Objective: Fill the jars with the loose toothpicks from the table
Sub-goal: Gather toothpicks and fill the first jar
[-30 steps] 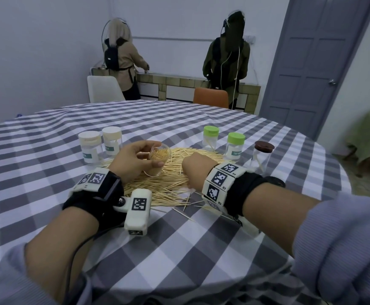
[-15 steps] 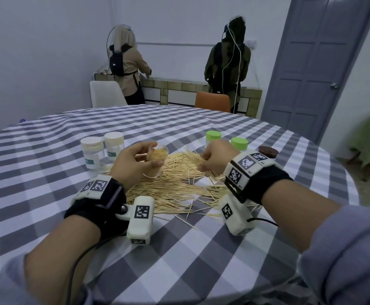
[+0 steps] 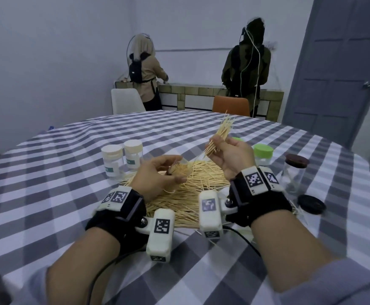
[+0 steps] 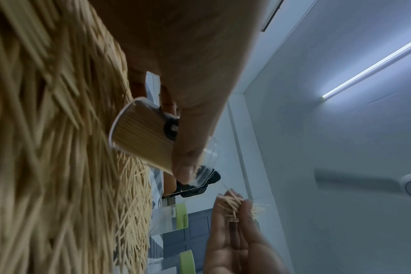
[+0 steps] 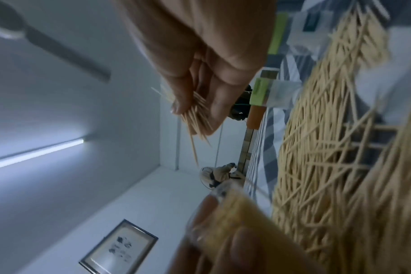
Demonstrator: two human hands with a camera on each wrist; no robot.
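Note:
A big heap of loose toothpicks (image 3: 192,190) lies on the checked tablecloth between my wrists. My left hand (image 3: 159,175) grips a clear jar (image 4: 143,133) packed with toothpicks, tilted above the heap with its mouth toward my other hand. My right hand (image 3: 228,155) is raised beside it and pinches a bundle of toothpicks (image 3: 220,135) that fans up and away. The same bundle (image 5: 195,115) pokes out past the fingers in the right wrist view, and the jar (image 5: 232,213) shows blurred there.
Two white-lidded jars (image 3: 122,159) stand left of the heap. A green-lidded jar (image 3: 263,154) and an open jar with a brown lid (image 3: 295,170) stand right, with a dark loose lid (image 3: 311,204) near them. Two people (image 3: 245,64) work at a far counter.
My right hand took a bundle of toothpicks off the heap, lifted it and turned palm up. My left hand kept hold of the jar and tilted it toward the right hand.

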